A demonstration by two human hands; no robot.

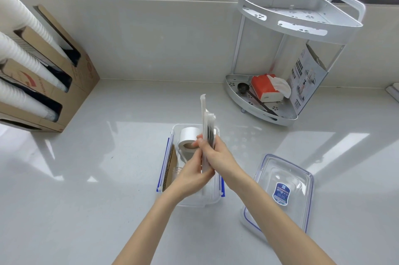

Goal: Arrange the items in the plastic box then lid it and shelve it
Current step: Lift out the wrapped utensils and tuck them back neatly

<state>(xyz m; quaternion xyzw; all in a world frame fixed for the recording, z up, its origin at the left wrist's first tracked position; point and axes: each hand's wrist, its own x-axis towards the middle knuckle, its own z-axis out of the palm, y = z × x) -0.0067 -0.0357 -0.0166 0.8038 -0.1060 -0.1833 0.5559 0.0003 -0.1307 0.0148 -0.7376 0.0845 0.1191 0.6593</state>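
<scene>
A clear plastic box [212, 196] with blue clips stands on the counter right in front of me. Inside it lie a white tape roll [188, 138] at the far end and a brown cardboard piece [169, 167] upright along the left wall. Above the box, my left hand [194, 173] and my right hand [216, 154] both grip a bundle of flat white packets [206, 117], held upright on edge. The clear lid [282, 191] with a blue label lies on the counter to the right of the box.
A white two-tier corner shelf [302, 21] stands at the back right; its lower tier holds a red tissue pack [264, 87], a black scoop [244, 87] and a printed card. Cardboard holders with stacked paper cups [28, 62] line the left side.
</scene>
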